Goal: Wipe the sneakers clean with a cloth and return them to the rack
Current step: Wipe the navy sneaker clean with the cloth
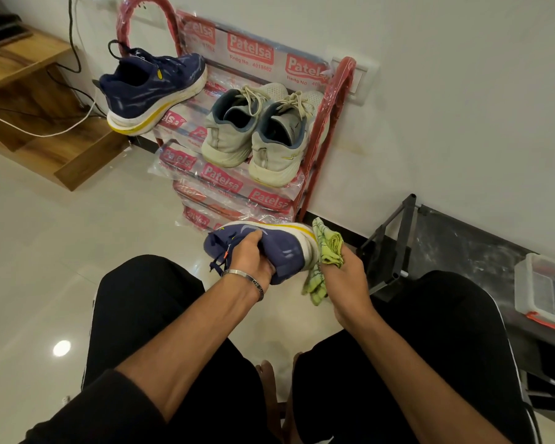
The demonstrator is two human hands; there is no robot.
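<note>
Navy and yellow mark the sneaker [279, 251] held just in front of the red shoe rack [327, 129], low down by the rack's bottom shelves and above the pale tiled floor [45, 251]. It lies on its side with the white and yellow sole turned toward the rack and its dark laces hanging on the side away from the wall. The left hand [253, 261], with a metal bangle [247, 277] at the wrist, grips this sneaker with fingers curled over its upper. The right hand [343, 277] holds a crumpled green cloth [327, 251] bunched in its fingers, the cloth pressed against the sneaker's heel end, with a loose tail hanging below; how tightly the fingers close cannot be told, since the cloth hides them. On the rack's upper shelf, at its far-from-wall end, sits a second navy sneaker [148, 91], heel overhanging the edge. On a shelf lower down, nearer the wall side of the rack, a pair of grey sneakers [260, 133] stands side by side, heels outward. The rack's shelves are wrapped in printed plastic. Beside the rack along the wall stands a dark low stand [394, 238] bearing a clear plastic box [542, 290]. Black-clad knees frame both forearms.
</note>
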